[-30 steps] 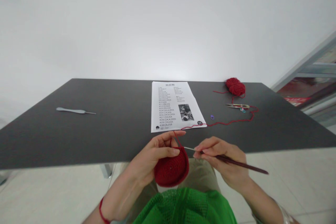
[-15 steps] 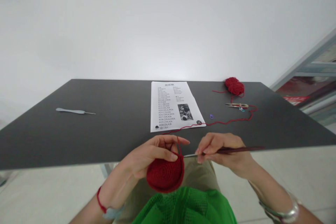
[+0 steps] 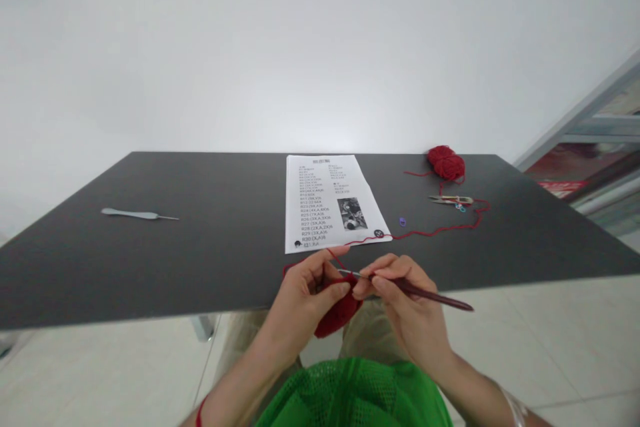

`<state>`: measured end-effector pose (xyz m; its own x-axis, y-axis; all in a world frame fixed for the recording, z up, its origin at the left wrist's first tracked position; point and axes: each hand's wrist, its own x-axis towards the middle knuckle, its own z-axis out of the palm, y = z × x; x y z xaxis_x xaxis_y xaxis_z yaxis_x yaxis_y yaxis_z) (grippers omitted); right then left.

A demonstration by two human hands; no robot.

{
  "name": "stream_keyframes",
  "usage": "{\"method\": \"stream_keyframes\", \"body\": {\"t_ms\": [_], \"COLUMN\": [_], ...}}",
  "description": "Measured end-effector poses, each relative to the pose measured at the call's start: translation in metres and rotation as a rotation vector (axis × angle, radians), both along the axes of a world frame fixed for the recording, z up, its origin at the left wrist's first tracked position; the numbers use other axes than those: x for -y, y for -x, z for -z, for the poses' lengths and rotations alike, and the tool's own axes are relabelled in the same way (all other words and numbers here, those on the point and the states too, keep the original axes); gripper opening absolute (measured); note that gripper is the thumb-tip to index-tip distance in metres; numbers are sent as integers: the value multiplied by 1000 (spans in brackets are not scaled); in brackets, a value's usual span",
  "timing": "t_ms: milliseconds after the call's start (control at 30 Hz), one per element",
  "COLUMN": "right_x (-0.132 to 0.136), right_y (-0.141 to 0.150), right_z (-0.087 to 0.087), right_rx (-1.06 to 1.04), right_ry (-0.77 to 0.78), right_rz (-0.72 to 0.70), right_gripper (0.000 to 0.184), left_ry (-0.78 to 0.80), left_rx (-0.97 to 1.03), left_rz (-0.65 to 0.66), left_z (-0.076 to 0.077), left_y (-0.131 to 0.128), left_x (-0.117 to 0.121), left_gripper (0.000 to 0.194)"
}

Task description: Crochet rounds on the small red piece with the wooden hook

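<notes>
Near the table's front edge, my left hand (image 3: 307, 293) grips a red crocheted piece (image 3: 340, 315) between thumb and fingers, and its raised index finger carries the red yarn (image 3: 336, 258). My right hand (image 3: 405, 293) is closed on a crochet hook (image 3: 435, 296) with a dark reddish-brown handle. The hook's silver tip reaches left over the top edge of the crocheted piece, by the yarn. Whether the tip sits inside a stitch is too small to tell. My left hand covers part of the piece.
Printed sheets (image 3: 320, 203) lie mid-table. A red yarn ball (image 3: 445, 163) sits at the back right, its strand running left to my hands. Nearby are thread snips (image 3: 453, 200), a teal stitch marker (image 3: 460, 208) and a purple stitch marker (image 3: 403, 221). A grey-handled tool (image 3: 133, 214) lies left.
The crocheted piece has tilted and moved up and right, showing less of its round face. My right hand has turned, so the hook's handle now slants down to the right.
</notes>
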<state>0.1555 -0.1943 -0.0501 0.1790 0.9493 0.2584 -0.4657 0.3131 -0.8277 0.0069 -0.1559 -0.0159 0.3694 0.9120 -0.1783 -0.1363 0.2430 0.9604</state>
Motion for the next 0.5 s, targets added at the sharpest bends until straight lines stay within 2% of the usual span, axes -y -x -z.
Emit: {"method": "stream_keyframes", "body": {"t_ms": [67,267,500], "right_x": [1,-4,0], "right_y": [-2,-17,-18], "right_z": [0,-9,-17], "right_rx": [77,195,499], "right_ry": [-51,-92,-261], "right_rz": [27,-58,79], "right_gripper": [6,6,9], "left_ry": [19,-1,-31], "left_rx": [21,44,-11], "left_rz": [-20,-68,-124], "left_z": [-1,-5,-7], "left_y": [-1,3,3], "left_x": [2,5,6], "left_gripper": [40,38,36]}}
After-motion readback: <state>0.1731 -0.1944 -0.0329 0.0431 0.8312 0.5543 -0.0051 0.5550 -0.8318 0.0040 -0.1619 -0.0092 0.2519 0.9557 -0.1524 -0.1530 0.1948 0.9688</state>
